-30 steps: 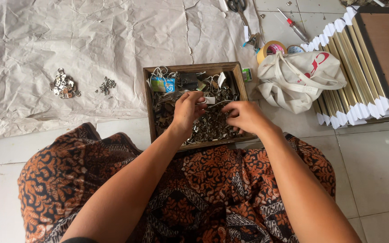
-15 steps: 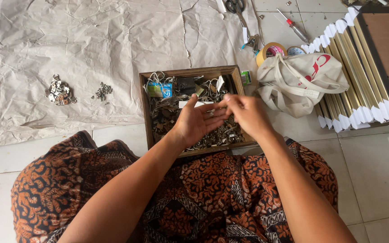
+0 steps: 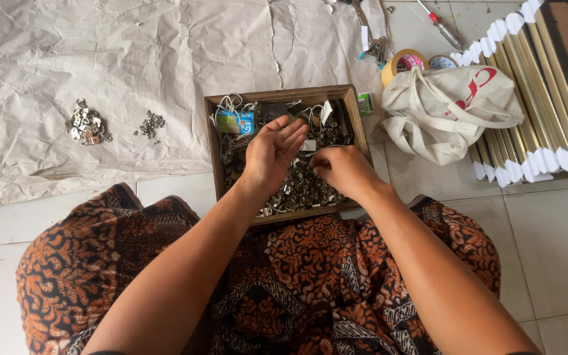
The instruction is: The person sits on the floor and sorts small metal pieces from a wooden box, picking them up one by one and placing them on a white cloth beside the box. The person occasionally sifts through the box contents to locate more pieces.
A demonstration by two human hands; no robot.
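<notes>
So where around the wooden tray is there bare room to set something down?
Free: the crumpled paper above and right of the two small metal piles, and the bare tiles at lower right. Crowded: the tray itself, under both hands, and the patch between the cloth bag and the tape rolls.

Two bare forearms reach fwd from bottom of view, converging near centre. Left hand (image 3: 272,152) open, palm up, fingers loosely spread and tilted twd the right. Right hand (image 3: 342,169) curled, knuckles up, fingertips pinched just beside left fingers.
</notes>
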